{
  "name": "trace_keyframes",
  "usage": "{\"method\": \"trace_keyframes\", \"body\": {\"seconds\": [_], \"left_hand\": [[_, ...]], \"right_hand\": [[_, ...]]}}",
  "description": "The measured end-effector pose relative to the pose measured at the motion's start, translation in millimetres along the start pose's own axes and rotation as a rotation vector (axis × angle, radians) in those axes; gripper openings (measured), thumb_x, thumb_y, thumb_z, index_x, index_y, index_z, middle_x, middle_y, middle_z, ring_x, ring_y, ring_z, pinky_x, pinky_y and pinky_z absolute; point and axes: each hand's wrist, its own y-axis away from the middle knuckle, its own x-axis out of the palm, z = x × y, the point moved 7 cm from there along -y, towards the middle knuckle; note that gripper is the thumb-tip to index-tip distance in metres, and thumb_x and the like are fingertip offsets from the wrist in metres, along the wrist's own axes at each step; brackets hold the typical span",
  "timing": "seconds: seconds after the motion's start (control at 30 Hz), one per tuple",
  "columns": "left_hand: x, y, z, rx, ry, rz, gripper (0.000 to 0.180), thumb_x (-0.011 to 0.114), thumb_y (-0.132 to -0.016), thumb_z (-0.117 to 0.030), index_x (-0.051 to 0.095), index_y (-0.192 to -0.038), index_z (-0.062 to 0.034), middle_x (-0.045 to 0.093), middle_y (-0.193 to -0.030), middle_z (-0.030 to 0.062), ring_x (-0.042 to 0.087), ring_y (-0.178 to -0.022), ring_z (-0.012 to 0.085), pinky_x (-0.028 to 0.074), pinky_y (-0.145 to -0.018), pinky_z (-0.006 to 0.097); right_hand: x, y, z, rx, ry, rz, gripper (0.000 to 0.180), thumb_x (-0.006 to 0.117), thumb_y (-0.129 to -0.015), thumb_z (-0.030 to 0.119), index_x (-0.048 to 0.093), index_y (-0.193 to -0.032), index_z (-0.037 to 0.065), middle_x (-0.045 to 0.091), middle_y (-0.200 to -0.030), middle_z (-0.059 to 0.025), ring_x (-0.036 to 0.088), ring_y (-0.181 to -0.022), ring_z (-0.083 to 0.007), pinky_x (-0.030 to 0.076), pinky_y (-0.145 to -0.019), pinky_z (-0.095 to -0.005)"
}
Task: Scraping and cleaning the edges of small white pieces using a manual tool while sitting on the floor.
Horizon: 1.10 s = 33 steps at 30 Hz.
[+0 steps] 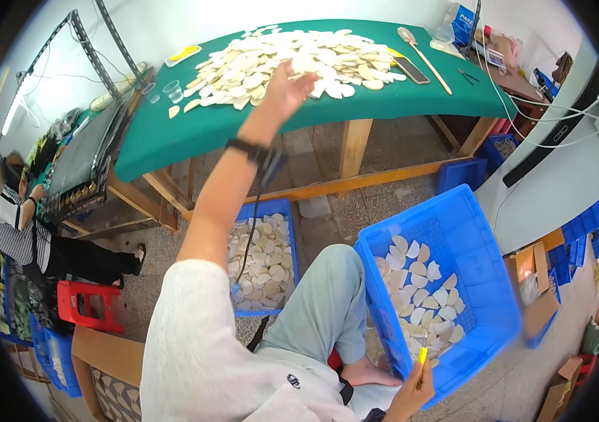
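My left hand (287, 88) reaches up over the green table (208, 126), fingers spread at the near edge of a large pile of flat cream-coloured pieces (292, 60); I cannot tell if it holds one. A black band sits on that wrist. My right hand (413, 394) is low at the bottom edge, closed on a small yellow-tipped tool (422, 356), just beside the near rim of a big blue crate (475, 281) holding more cream pieces. A second blue crate (266, 211) of the same pieces stands under the table by my knee.
A dark phone (410, 69), a long wooden stick (426, 60) and a clear cup (173, 90) lie on the green table. Another person sits at the left beside a red stool (88, 302). Cardboard boxes and blue bins stand at the right.
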Motion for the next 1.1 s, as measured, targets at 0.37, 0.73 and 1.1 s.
{"method": "trace_keyframes", "body": {"seconds": [0.37, 0.73, 1.1], "left_hand": [[69.7, 102.5, 163.8, -0.125, -0.632, 0.684, 0.036, 0.033, -0.095, -0.017, 0.043, -0.123, 0.0026, 0.063, -0.085, 0.0104, 0.057, -0.065, 0.0151, 0.047, -0.067, 0.028], [160.8, 295.5, 392.1, 0.285, -1.4, 1.665, 0.036, 0.056, -0.08, -0.025, 0.057, -0.113, -0.0087, 0.054, -0.107, 0.0147, 0.053, -0.095, 0.0279, 0.044, -0.084, 0.037], [78.6, 406.4, 571.6, 0.093, -2.089, 2.063, 0.03, 0.061, -0.075, -0.026, 0.065, -0.094, -0.0034, 0.064, -0.096, 0.015, 0.062, -0.091, 0.03, 0.049, -0.074, 0.041]], "right_hand": [[-14.7, -8.3, -37.5, 0.023, -0.118, -0.119, 0.024, 0.056, -0.086, 0.01, 0.059, -0.102, -0.007, 0.061, -0.077, -0.0168, 0.054, -0.066, -0.016, 0.043, -0.06, -0.0291], [-43.1, 4.7, -132.1, 0.185, -0.29, -0.433, 0.025, 0.061, -0.085, 0.015, 0.062, -0.102, -0.002, 0.059, -0.07, -0.0083, 0.047, -0.06, -0.0078, 0.039, -0.053, -0.0227], [-64.8, 18.5, -194.4, 0.339, -0.363, -0.447, 0.023, 0.063, -0.083, 0.014, 0.063, -0.1, -0.001, 0.061, -0.074, -0.0117, 0.052, -0.06, -0.0118, 0.042, -0.055, -0.0247]]}}
